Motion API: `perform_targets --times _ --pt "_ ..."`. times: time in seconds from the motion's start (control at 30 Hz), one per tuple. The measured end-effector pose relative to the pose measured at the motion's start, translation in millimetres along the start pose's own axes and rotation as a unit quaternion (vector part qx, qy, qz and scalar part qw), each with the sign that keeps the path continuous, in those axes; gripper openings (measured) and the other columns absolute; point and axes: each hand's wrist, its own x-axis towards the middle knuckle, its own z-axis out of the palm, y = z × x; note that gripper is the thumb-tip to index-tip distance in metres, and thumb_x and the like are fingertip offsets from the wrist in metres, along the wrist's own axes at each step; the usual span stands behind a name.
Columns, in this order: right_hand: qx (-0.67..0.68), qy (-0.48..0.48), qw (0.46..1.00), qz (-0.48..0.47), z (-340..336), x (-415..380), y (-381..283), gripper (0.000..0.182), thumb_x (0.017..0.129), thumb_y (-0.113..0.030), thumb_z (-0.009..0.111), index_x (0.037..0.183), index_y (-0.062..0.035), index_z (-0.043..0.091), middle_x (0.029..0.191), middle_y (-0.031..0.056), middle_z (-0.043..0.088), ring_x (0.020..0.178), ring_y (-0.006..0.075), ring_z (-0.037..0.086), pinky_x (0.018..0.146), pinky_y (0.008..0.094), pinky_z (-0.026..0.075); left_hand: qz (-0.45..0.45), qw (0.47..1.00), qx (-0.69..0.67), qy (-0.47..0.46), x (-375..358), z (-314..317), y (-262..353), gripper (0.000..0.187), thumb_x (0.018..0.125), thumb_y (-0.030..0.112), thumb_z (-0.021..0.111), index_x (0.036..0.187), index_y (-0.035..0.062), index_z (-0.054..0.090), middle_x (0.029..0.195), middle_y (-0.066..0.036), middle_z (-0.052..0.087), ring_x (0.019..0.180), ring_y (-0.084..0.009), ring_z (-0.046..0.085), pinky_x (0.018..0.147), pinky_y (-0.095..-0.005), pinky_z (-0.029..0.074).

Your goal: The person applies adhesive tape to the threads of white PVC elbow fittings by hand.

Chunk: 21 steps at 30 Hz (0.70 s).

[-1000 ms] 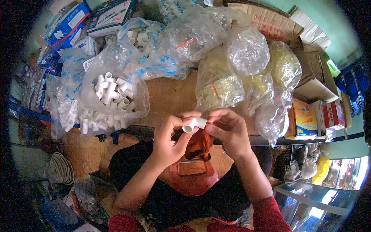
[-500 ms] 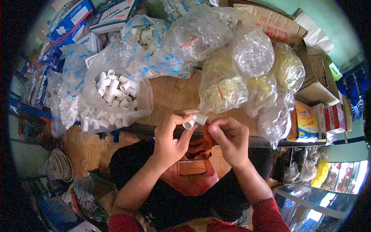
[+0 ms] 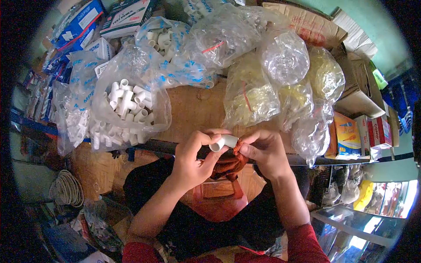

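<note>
Between the thumb and fingers of my left hand (image 3: 197, 154) is a white PVC pipe fitting (image 3: 229, 140), one open end facing toward me and left. My right hand (image 3: 265, 151) pinches a rust-orange cloth (image 3: 230, 166) right at the fitting's right end. The rest of the cloth hangs bunched below the fitting, in front of the table edge. Left of my hands, an open clear bag (image 3: 160, 118) holds many similar white fittings (image 3: 127, 103).
Tied clear bags (image 3: 252, 94) stand on the wooden table (image 3: 193, 105), with a cardboard box (image 3: 362, 94) and small boxes (image 3: 346, 136) at right. Blue boxes (image 3: 85, 22) are stacked far left. Below are a red stool (image 3: 219, 201) and coiled cable (image 3: 66, 188).
The fitting has turned and shifted slightly right and down. My right hand has brought the cloth up against its right end, and the cloth is more bunched.
</note>
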Motion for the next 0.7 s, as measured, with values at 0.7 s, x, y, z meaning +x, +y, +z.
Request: perform_targets --times 0.7 --pt "-0.036 0.176 0.983 -0.05 26 0 11 0.012 0.08 -0.003 0.07 0.086 0.0028 0.061 0.078 0.0066 0.066 0.069 0.0095 0.06 0.063 0.0224 0.048 -0.07 0.996 -0.057 0.0 -8 10 -13 0.025 0.083 -0.006 0.061 0.097 0.0017 0.042 0.107 -0.024 0.06 0.099 -0.0229 0.06 0.085 -0.0308 0.046"
